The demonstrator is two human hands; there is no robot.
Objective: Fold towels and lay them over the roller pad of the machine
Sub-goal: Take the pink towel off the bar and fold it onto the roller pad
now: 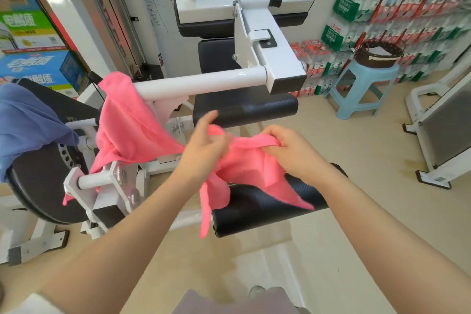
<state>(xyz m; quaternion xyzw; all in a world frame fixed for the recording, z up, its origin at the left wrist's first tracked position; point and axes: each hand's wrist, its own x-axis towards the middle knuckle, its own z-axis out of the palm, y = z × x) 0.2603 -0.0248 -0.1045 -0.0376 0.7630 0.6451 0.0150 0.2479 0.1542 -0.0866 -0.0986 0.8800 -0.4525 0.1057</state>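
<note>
Black roller pad (265,214): pink towel (252,163) draped over it.

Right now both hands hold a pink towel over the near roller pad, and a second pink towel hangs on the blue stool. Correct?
Not quite. Both hands, left hand and right hand, do hold the pink towel over the near roller pad, but the head view shows the second pink towel draped on the machine's white bar, not the blue stool.

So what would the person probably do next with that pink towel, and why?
Probably draw the two hands apart to spread the pink towel flat. It is bunched between the left hand and right hand, corners hanging over the black roller pad, so no clean fold is possible yet.
</note>
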